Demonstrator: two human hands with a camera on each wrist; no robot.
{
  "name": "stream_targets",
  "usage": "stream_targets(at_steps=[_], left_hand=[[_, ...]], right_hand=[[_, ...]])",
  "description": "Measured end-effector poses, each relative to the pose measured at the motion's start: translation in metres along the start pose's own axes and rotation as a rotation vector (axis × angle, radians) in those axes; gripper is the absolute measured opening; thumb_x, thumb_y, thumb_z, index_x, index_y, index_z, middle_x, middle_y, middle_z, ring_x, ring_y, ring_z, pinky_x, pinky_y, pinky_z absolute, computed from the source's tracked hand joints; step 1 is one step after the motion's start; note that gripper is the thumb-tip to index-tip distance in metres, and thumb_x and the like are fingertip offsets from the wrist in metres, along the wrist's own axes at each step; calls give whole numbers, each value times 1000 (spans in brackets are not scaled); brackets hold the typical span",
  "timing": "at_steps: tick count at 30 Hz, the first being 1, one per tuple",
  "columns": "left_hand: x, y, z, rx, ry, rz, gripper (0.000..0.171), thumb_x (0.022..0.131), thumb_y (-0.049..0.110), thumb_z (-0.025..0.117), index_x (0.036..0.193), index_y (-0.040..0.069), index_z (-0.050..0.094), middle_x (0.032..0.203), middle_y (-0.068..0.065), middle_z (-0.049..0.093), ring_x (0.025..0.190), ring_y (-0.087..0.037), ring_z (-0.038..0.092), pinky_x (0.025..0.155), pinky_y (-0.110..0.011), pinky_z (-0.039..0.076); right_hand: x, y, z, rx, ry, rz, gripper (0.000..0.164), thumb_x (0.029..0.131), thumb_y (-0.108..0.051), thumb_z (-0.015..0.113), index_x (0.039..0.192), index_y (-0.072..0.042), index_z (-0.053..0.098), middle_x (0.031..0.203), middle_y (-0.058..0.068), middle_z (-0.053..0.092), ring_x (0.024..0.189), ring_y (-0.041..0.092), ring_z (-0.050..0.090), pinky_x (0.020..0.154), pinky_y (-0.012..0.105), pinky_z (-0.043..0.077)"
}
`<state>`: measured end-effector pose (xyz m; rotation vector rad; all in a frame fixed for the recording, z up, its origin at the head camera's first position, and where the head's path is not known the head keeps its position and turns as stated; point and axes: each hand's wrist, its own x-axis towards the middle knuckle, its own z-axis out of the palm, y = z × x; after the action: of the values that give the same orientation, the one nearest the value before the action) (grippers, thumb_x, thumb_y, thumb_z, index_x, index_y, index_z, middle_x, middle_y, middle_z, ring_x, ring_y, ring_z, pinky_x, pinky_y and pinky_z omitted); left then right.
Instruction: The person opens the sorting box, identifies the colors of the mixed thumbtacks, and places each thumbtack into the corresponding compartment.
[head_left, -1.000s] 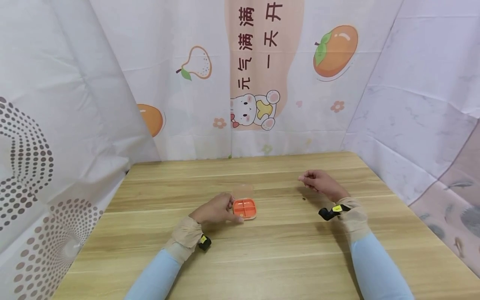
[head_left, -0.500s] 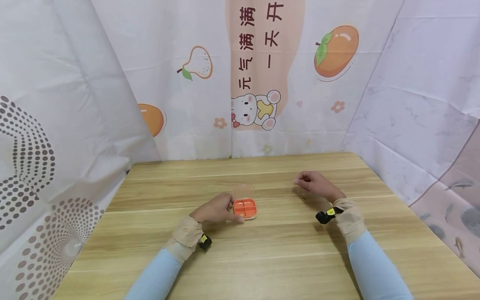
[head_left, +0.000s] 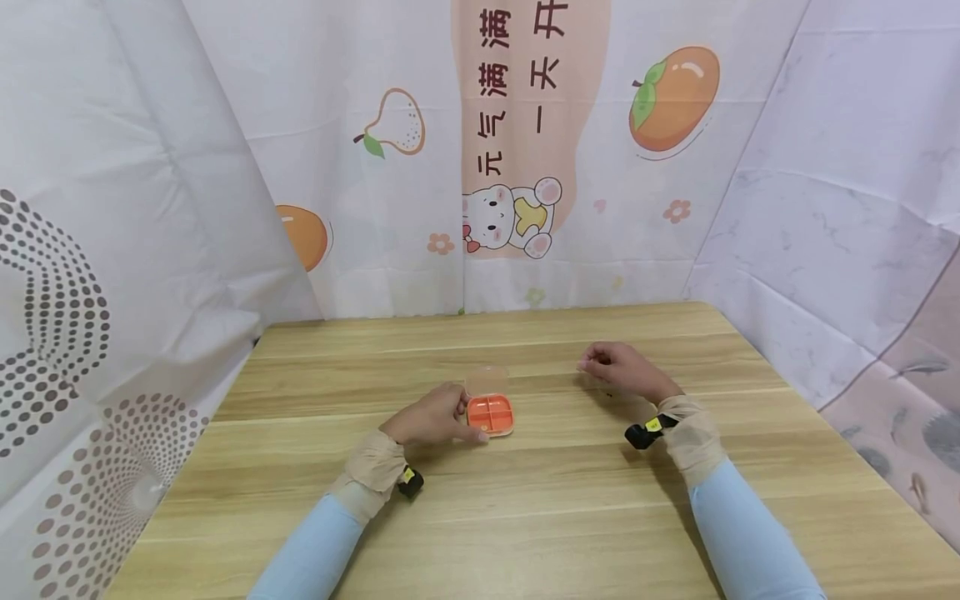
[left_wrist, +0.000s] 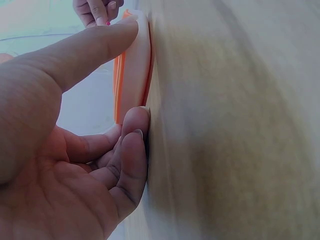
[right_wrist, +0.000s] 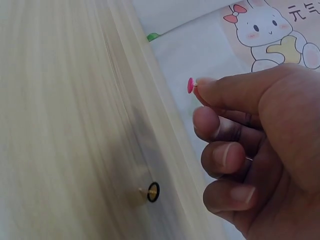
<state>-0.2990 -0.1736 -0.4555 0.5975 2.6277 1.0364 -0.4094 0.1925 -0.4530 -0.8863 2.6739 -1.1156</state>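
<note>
An orange pill box with four-part dividers lies on the table, its clear lid flipped back. My left hand holds it from the left side, thumb at the front edge and curled fingers behind. To the right, my right hand hovers above the table. Between its thumb and index finger it pinches a small pink-headed stud with a thin pin; the other fingers curl in. Below that hand, a black-rimmed stud with a gold middle and pin rests on the wood.
The wooden table reaches back to a printed curtain at its far edge. More curtain hangs on the left and right sides. Each wrist wears a small black camera, such as the right wrist camera.
My right hand has moved left, toward the pill box, still pinching the pink stud. The left hand and the box have stayed put.
</note>
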Motion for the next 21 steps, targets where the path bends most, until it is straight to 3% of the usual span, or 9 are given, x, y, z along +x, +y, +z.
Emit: stream_targets(at_steps=[14, 21], left_hand=[[-1, 3, -1, 11, -1, -13, 57, 76, 41, 81, 103, 1, 51, 98, -11, 50, 86, -20, 47, 70, -30, 43], [-1, 3, -1, 8, 1, -13, 57, 76, 40, 82, 104, 1, 51, 99, -12, 50, 87, -20, 47, 69, -30, 43]], right_hand=[[5, -12, 12, 30, -24, -33, 22, 98, -26, 60, 101, -6, 66, 78, 11, 62, 66, 19, 54, 54, 30, 44], [5, -16, 15, 23, -37, -21, 21, 100, -24, 58, 104, -5, 66, 83, 11, 62, 69, 20, 54, 58, 31, 44]])
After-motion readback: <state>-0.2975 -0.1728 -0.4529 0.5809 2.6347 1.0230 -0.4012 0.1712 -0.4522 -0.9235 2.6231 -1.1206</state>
